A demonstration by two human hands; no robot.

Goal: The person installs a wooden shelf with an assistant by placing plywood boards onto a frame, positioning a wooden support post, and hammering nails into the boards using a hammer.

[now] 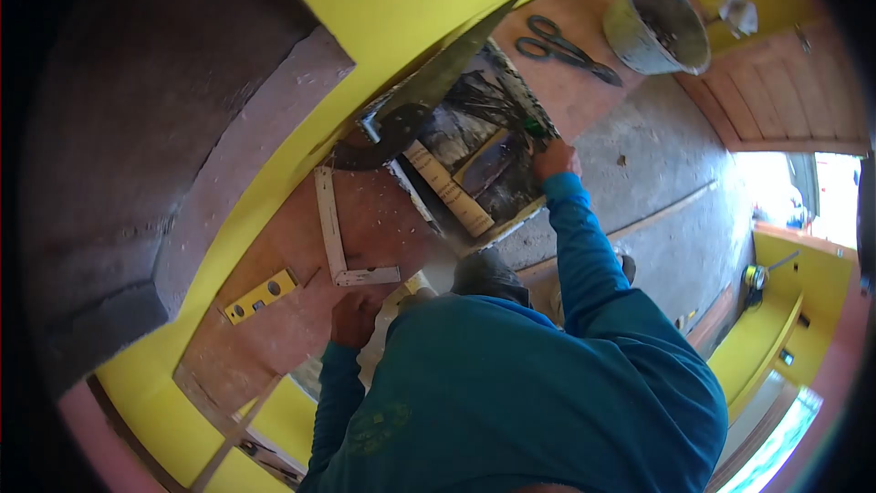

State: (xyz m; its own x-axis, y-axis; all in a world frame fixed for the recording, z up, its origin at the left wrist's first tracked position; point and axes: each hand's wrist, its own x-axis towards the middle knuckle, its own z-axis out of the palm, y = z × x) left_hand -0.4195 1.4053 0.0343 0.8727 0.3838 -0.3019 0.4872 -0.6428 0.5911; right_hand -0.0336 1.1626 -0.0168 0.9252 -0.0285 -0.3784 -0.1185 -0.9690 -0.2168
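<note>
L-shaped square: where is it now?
In the head view, left of centre: the L-shaped square lies right of the yellow level, just above the left hand.

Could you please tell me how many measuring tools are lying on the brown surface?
2: the white square just beyond the left hand, and the yellow level to that hand's left. Others may be hidden behind the box.

1 open, white-spattered box (522, 87)

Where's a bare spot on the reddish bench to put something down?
The bench is bare between the white square and the box, and just below the yellow level. The box looks crowded: a saw lies over one edge, things clutter its inside, and the right hand is at its rim.
</note>
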